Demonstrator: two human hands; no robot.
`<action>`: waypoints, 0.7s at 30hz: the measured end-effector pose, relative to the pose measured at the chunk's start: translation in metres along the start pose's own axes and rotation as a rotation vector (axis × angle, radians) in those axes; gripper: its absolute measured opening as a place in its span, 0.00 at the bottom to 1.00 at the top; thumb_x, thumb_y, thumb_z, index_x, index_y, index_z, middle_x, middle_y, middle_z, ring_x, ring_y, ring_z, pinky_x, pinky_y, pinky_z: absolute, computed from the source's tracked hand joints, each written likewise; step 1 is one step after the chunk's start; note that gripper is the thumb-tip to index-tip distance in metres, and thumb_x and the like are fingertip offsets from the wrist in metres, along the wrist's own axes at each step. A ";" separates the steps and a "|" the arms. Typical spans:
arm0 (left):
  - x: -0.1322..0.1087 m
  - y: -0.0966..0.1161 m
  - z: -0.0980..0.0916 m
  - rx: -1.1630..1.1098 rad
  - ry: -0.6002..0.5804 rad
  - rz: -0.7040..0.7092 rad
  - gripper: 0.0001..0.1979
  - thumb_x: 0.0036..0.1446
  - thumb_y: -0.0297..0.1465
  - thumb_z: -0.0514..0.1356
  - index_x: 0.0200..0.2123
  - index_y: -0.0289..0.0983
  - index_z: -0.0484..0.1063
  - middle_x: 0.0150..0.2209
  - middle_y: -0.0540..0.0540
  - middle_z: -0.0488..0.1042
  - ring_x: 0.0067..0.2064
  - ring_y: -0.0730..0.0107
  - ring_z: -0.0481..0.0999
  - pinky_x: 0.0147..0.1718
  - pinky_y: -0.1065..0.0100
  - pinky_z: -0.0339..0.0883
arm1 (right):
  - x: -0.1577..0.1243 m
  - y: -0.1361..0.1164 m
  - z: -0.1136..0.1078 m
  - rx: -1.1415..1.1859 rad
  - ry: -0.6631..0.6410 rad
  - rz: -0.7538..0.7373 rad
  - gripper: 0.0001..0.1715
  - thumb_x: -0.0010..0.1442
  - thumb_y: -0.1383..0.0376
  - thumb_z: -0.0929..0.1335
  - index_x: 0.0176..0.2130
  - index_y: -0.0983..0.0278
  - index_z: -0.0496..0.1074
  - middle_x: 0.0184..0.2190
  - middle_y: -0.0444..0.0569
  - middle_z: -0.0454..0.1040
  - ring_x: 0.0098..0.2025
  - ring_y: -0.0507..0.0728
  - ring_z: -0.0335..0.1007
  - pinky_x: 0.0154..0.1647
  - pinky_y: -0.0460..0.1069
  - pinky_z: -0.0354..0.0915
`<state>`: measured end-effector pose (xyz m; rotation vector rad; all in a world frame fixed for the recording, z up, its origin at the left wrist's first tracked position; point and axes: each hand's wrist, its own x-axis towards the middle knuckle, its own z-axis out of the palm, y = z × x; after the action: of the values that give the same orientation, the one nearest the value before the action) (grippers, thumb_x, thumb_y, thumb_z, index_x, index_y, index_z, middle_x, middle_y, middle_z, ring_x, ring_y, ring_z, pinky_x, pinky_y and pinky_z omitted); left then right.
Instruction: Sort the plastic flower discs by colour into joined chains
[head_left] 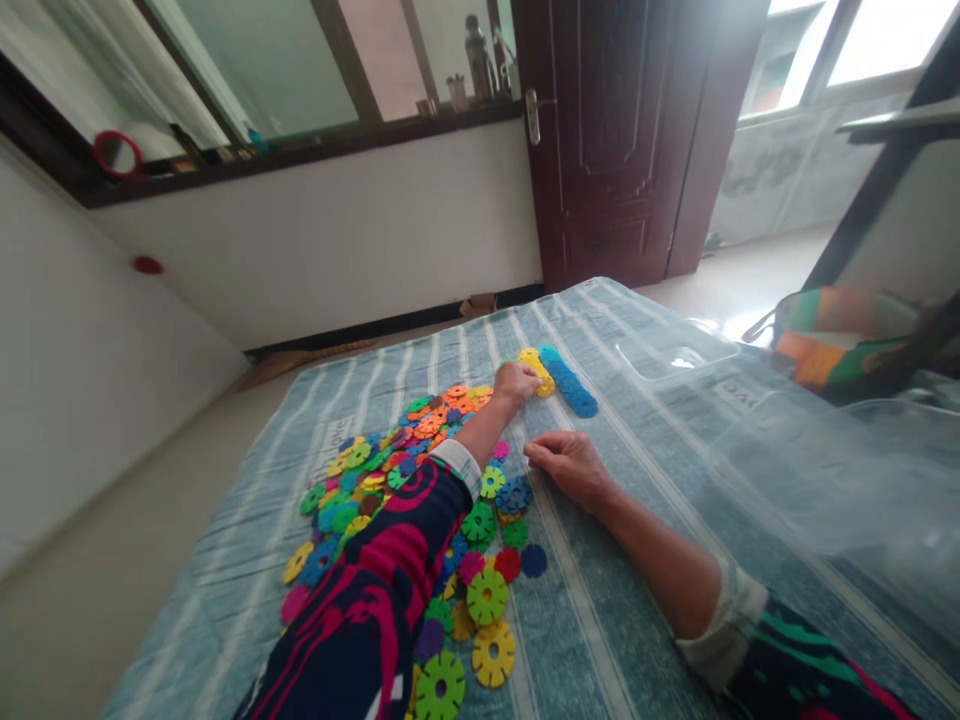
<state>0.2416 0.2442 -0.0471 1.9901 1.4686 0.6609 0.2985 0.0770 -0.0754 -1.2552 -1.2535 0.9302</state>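
Note:
My left hand (516, 383) reaches across the pile, its fingers closed at the edge of a short row of overlapping yellow notched plastic discs (546, 384); they appear to pinch one yellow disc, partly hidden by the hand. Beside that row, to its right, lies a longer overlapping row of blue notched discs (574, 388). A bit of green shows just behind my left hand. Nearer to me, my right hand (571, 466) hovers over or rests on the cloth, thumb and fingers pressed together, with nothing visible in them. Under and around my left arm spreads a mixed heap of colourful notched discs (360, 485).
A striped blue cloth (630, 520) covers the bed-like surface. A clear plastic lid or tray (671, 352) lies at the far right, and larger clear plastic containers (817, 480) stand nearer. Beyond are a brown door (607, 140) and a colourful bag (840, 335).

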 end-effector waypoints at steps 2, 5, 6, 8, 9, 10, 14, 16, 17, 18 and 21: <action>0.004 -0.002 0.000 0.026 0.009 0.022 0.02 0.41 0.24 0.65 0.22 0.34 0.79 0.18 0.50 0.73 0.26 0.70 0.73 0.28 0.72 0.65 | 0.000 0.000 0.000 -0.006 0.002 0.000 0.18 0.53 0.56 0.67 0.22 0.65 0.75 0.19 0.44 0.72 0.25 0.52 0.64 0.28 0.46 0.58; 0.005 -0.002 -0.004 0.048 0.017 0.056 0.05 0.41 0.24 0.64 0.25 0.34 0.80 0.21 0.49 0.75 0.28 0.69 0.75 0.30 0.72 0.66 | 0.000 -0.001 0.000 -0.002 0.000 -0.002 0.18 0.53 0.55 0.67 0.22 0.65 0.75 0.19 0.43 0.71 0.24 0.51 0.63 0.28 0.46 0.58; 0.004 -0.002 -0.006 0.052 0.017 0.068 0.06 0.42 0.25 0.64 0.26 0.34 0.80 0.22 0.49 0.76 0.29 0.69 0.75 0.30 0.72 0.66 | -0.001 -0.002 -0.001 0.001 0.000 0.000 0.18 0.53 0.55 0.67 0.22 0.65 0.75 0.19 0.43 0.71 0.24 0.51 0.63 0.28 0.46 0.58; 0.001 -0.001 -0.012 0.055 0.011 0.092 0.07 0.43 0.25 0.63 0.29 0.33 0.81 0.23 0.48 0.76 0.29 0.69 0.75 0.31 0.72 0.67 | -0.001 -0.002 -0.001 0.006 -0.001 0.006 0.19 0.53 0.55 0.67 0.21 0.65 0.74 0.19 0.43 0.70 0.24 0.51 0.63 0.28 0.46 0.58; -0.002 -0.001 -0.016 0.056 0.005 0.102 0.08 0.44 0.25 0.63 0.30 0.33 0.81 0.23 0.49 0.76 0.28 0.69 0.75 0.31 0.72 0.66 | -0.001 -0.003 -0.001 0.005 -0.001 0.008 0.19 0.53 0.55 0.67 0.21 0.65 0.74 0.19 0.43 0.70 0.24 0.51 0.63 0.28 0.46 0.57; -0.006 -0.002 -0.021 0.058 -0.005 0.112 0.08 0.45 0.25 0.62 0.30 0.33 0.81 0.22 0.49 0.75 0.28 0.70 0.74 0.30 0.72 0.66 | -0.001 -0.003 -0.001 0.003 -0.002 0.009 0.19 0.53 0.55 0.67 0.21 0.65 0.74 0.19 0.43 0.70 0.24 0.51 0.63 0.28 0.46 0.57; -0.036 -0.008 -0.049 0.067 -0.076 0.142 0.07 0.47 0.27 0.61 0.28 0.33 0.79 0.19 0.51 0.71 0.24 0.73 0.71 0.27 0.73 0.64 | -0.003 -0.005 -0.001 -0.009 0.000 0.015 0.18 0.53 0.54 0.67 0.22 0.65 0.75 0.19 0.44 0.72 0.25 0.52 0.64 0.28 0.46 0.58; -0.058 -0.013 -0.066 0.073 -0.127 0.147 0.05 0.46 0.28 0.61 0.26 0.34 0.78 0.19 0.52 0.71 0.23 0.75 0.69 0.25 0.74 0.62 | -0.004 -0.006 -0.002 -0.013 0.000 0.020 0.19 0.52 0.54 0.67 0.22 0.65 0.75 0.19 0.44 0.72 0.25 0.52 0.65 0.28 0.46 0.58; -0.070 -0.016 -0.075 0.077 -0.155 0.147 0.05 0.46 0.28 0.61 0.24 0.34 0.77 0.18 0.53 0.70 0.22 0.76 0.68 0.25 0.74 0.61 | -0.005 -0.007 -0.003 -0.019 0.000 0.022 0.19 0.52 0.54 0.67 0.22 0.65 0.75 0.19 0.44 0.72 0.25 0.52 0.65 0.28 0.46 0.58; -0.082 -0.019 -0.084 0.082 -0.177 0.145 0.05 0.45 0.29 0.62 0.22 0.35 0.77 0.18 0.53 0.70 0.22 0.76 0.67 0.24 0.74 0.60 | -0.006 -0.007 -0.003 -0.026 0.000 0.024 0.19 0.52 0.54 0.67 0.22 0.65 0.75 0.20 0.45 0.73 0.25 0.52 0.65 0.28 0.46 0.58; -0.121 -0.026 -0.109 0.134 -0.243 0.156 0.05 0.44 0.30 0.62 0.21 0.35 0.76 0.19 0.53 0.70 0.24 0.76 0.67 0.24 0.75 0.58 | -0.007 -0.007 -0.005 -0.055 0.006 0.025 0.18 0.52 0.55 0.67 0.23 0.65 0.76 0.21 0.45 0.74 0.26 0.53 0.67 0.30 0.47 0.59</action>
<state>0.1163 0.1510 0.0059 2.2167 1.2506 0.3747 0.3018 0.0684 -0.0694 -1.3181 -1.2689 0.9145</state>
